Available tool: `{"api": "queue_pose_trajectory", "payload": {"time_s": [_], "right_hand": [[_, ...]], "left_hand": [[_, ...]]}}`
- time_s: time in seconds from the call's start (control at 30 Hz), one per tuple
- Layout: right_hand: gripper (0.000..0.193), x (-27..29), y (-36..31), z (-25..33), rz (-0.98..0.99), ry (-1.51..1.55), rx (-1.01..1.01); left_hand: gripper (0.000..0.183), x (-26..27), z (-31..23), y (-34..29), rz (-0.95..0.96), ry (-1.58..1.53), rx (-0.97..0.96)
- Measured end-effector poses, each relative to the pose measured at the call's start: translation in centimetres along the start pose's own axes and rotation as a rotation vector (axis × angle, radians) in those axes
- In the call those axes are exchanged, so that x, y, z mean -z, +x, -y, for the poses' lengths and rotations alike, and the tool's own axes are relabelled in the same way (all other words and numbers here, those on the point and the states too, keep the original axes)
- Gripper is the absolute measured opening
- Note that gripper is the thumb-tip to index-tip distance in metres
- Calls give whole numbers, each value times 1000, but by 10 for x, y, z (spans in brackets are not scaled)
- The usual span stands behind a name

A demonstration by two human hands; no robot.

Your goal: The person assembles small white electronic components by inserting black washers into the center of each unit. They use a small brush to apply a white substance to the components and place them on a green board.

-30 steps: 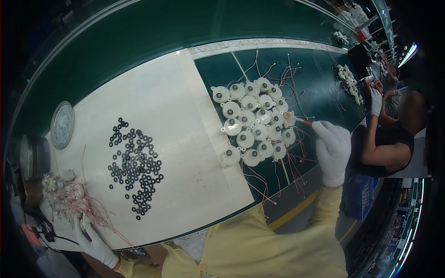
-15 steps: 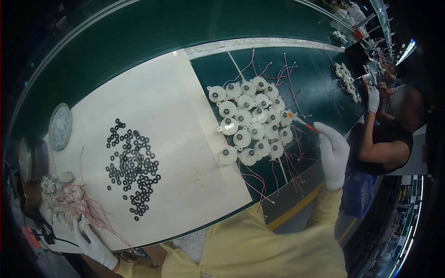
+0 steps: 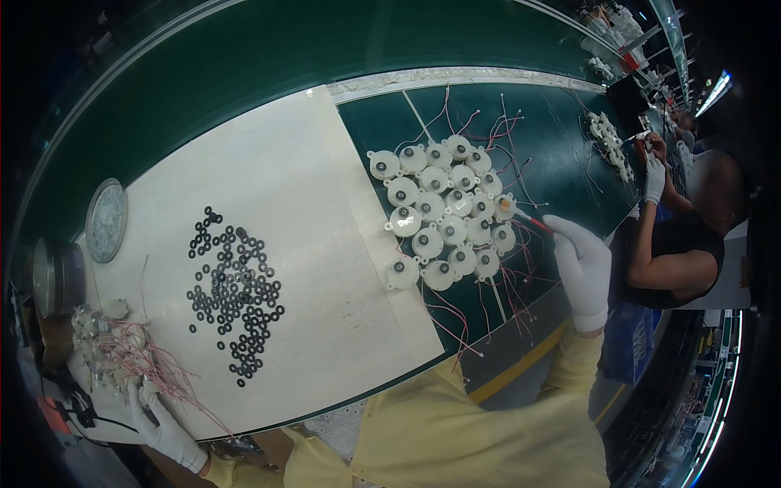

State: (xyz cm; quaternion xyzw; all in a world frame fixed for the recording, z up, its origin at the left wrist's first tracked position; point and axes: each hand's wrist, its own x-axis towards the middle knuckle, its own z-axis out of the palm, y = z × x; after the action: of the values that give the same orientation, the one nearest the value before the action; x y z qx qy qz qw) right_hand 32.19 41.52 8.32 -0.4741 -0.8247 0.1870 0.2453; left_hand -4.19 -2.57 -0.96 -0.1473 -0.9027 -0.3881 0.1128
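Note:
In my white-gloved right hand is a small brush with a thin red handle, pinched between thumb and fingers. Its pale, orange-stained tip meets a white round motor at the right edge of a cluster. That cluster of several white motors has dark centre shafts and pink and white wires trailing outward. Far to the left, my gloved left hand rests beside a heap of white wired parts. Its fingers are apart, stretched toward the heap's near edge, with nothing visible in them.
Many small black rings lie scattered on the white sheet. A round clear dish and a round container stand at the left. Another person works at the right beside more white parts.
My right hand and the brush have shifted slightly left, the tip still at the same motor. My left hand stays put. The other person's hands have moved a little.

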Motion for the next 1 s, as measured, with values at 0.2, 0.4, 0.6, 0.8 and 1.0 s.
{"api": "queue_pose_trajectory", "payload": {"time_s": [0.2,0.4,0.6,0.8,1.0], "right_hand": [[24,9,-7,4,-21,138,-124],[23,1,-12,9,105,187,2],[22,-14,-9,3,76,205,65],[22,-11,-6,9,101,119,67],[22,-5,-7,8,103,82,86]], "left_hand": [[36,2,5,0,10,3,-9],[37,2,1,0,23,20,-8],[37,3,8,1,30,31,-30],[36,2,9,0,19,-35,-10],[36,3,7,0,16,30,-24]]}}
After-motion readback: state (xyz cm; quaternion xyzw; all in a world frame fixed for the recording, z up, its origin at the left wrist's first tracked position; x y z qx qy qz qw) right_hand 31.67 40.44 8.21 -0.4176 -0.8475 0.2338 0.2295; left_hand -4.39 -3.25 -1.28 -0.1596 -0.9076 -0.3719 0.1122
